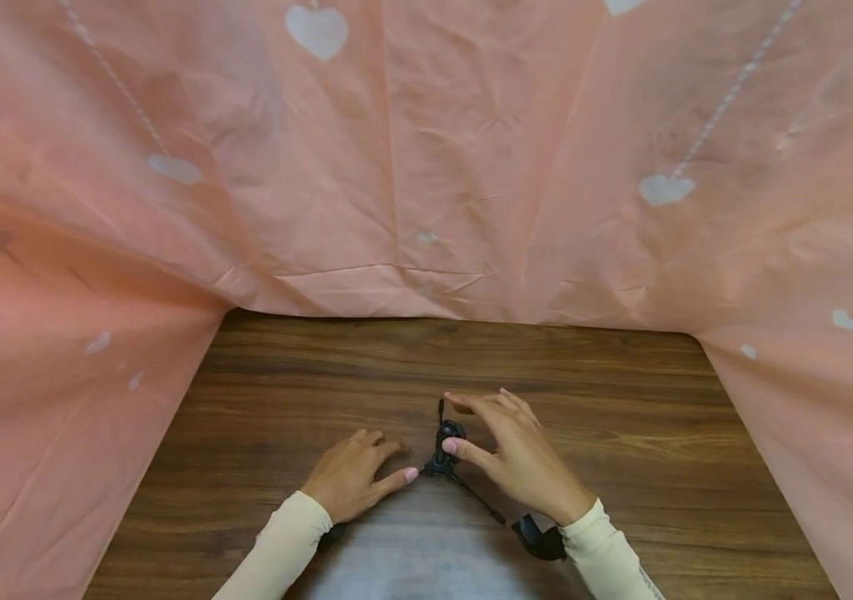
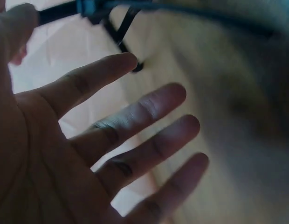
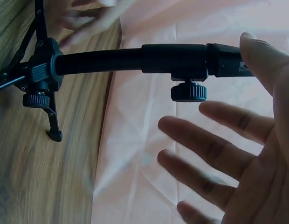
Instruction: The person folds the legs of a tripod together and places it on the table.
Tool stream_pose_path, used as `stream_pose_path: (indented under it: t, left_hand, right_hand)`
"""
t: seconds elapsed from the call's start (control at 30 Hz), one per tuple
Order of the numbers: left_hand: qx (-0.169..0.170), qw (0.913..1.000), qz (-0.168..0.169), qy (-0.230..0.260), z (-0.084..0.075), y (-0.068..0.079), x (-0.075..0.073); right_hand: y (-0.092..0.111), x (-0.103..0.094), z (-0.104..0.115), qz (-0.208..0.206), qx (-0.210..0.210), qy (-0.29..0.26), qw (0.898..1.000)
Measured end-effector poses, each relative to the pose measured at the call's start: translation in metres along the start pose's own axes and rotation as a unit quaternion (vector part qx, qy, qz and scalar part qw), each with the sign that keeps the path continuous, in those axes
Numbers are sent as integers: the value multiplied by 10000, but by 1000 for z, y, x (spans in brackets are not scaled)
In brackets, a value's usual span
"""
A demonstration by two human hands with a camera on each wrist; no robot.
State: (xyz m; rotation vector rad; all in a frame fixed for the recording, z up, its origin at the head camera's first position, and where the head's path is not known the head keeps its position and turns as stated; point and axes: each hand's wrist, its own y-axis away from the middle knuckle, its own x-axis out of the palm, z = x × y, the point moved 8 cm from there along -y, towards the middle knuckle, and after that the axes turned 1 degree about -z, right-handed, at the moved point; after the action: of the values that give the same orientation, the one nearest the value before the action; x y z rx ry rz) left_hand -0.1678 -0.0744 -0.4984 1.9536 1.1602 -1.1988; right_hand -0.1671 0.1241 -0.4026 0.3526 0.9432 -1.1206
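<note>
A small black tripod stand (image 1: pixel 439 462) stands upright on the wooden table, its legs spread. In the right wrist view its post (image 3: pixel 102 61) carries a ribbed knob (image 3: pixel 189 91), and a second knob (image 3: pixel 36 100) sits at the leg hub. My right hand (image 1: pixel 520 454) is beside the post's top, fingers spread and fairly straight, the thumb at the top end; whether it touches cannot be told. On the other side my left hand (image 1: pixel 355 475) has loosely extended fingers (image 2: pixel 149 105), its thumb tip near the leg hub. Neither hand grips the stand.
A black curved piece (image 1: pixel 539 539) lies by my right wrist. Another dark object (image 1: pixel 332 536) is partly hidden under my left wrist. A pink cloth with white hearts (image 1: pixel 426 167) hangs at the back and sides of the wooden table (image 1: pixel 306 367).
</note>
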Motion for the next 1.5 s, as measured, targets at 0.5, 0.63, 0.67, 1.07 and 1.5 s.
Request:
stream_pose_path:
  t: [0.5, 0.63, 0.67, 1.07, 1.5]
  left_hand:
    - [647, 9802, -1870, -91, -20, 1, 25]
    - [488, 9763, -2100, -203, -22, -1, 29]
    - [444, 9751, -2161, -245, -23, -1, 29]
    - [166, 9534, -2843, -997, -34, 5, 30]
    - [126, 9366, -3359, -992, -37, 9, 34]
  right_hand:
    - [-3, -3, 19, -585, -736, -43, 9956]
    - [-3, -2, 20, -689, -729, 172, 9948]
    - [-3, -2, 21, -725, -743, 232, 9943]
    - [-1, 1, 27, -936, -712, 552, 9915]
    - [1, -2, 32, -1042, -733, 953, 9873]
